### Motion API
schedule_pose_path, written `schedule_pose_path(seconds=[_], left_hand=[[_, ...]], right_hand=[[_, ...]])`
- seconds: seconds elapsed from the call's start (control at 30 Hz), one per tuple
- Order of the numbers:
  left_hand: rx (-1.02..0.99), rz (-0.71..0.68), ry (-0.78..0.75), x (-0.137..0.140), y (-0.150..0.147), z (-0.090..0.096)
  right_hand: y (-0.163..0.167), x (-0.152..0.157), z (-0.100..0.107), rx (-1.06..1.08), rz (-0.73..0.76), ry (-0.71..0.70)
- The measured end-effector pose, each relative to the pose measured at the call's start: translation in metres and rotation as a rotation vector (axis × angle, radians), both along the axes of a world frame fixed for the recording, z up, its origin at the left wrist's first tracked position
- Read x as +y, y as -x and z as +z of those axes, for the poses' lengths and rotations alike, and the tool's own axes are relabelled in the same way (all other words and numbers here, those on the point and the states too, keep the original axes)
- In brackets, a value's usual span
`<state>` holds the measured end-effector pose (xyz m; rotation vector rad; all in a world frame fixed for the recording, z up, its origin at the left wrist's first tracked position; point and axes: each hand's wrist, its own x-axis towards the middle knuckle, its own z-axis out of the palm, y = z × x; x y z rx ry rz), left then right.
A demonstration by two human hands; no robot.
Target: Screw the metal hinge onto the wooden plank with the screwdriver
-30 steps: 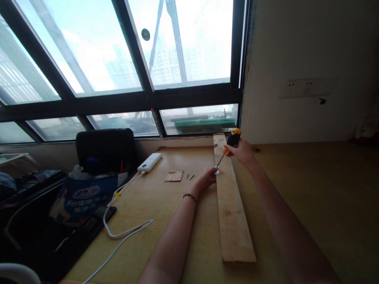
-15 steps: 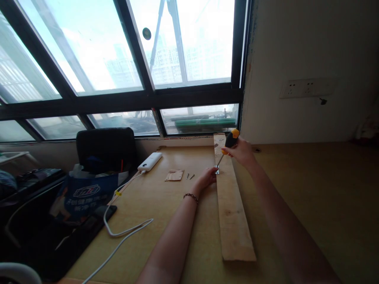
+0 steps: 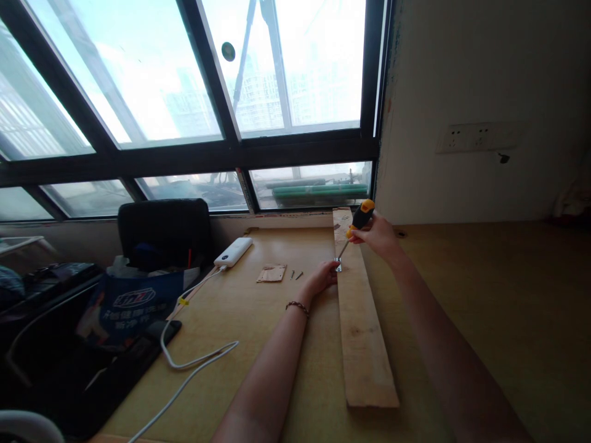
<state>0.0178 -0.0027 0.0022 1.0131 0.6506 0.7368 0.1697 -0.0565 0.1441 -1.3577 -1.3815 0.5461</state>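
So the little silver metal plate (image 3: 338,269) sits flat on the left edge of the long pale wooden plank (image 3: 364,344), up toward its far end; the plank's long axis goes close to 12-to-6, near end swung a touch toward 5. The yellow-and-black-handled screwdriver (image 3: 364,213) leans off the plate toward 1 o'clock, tip down at the metal; can't tell if it's properly seated in anything.

Left hand (image 3: 319,280) is the nearer one, plate at its 2 o'clock, fingertips right up against it; can't tell if they're pinching the plate or just steadying it. Right hand (image 3: 381,237) is wrapped round the screwdriver handle, plate off at its 8 o'clock; that slanted shaft line is what everything hangs on, imo.

Further out, two small dark screws (image 3: 300,275) lie at the plate's 9 o'clock, just past the left hand; a flat brown square piece (image 3: 271,274) is beside them; all on the yellowish wooden table (image 3: 253,307).
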Motion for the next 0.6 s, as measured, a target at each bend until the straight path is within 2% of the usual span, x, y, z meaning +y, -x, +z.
schedule_pose_path(seconds=[0.13, 0.2, 0.47, 0.6], left_hand=[[0.004, 0.010, 0.006, -0.0007, 0.0002, 0.0004], [-0.008, 0.008, -0.004, -0.0016, 0.0005, 0.0012], [-0.013, -0.016, 0.000, -0.0031, 0.0013, 0.0033], [-0.031, -0.030, 0.006, -0.0005, 0.0014, 0.0008]], right_hand=[[0.0039, -0.0068, 0.0061, -0.276, -0.254, -0.077], [0.0067, -0.0085, 0.0070, -0.280, -0.277, -0.072], [0.0039, -0.0063, 0.0053, 0.140, 0.027, 0.041], [0.0009, -0.0091, 0.0093, 0.209, 0.092, 0.096]])
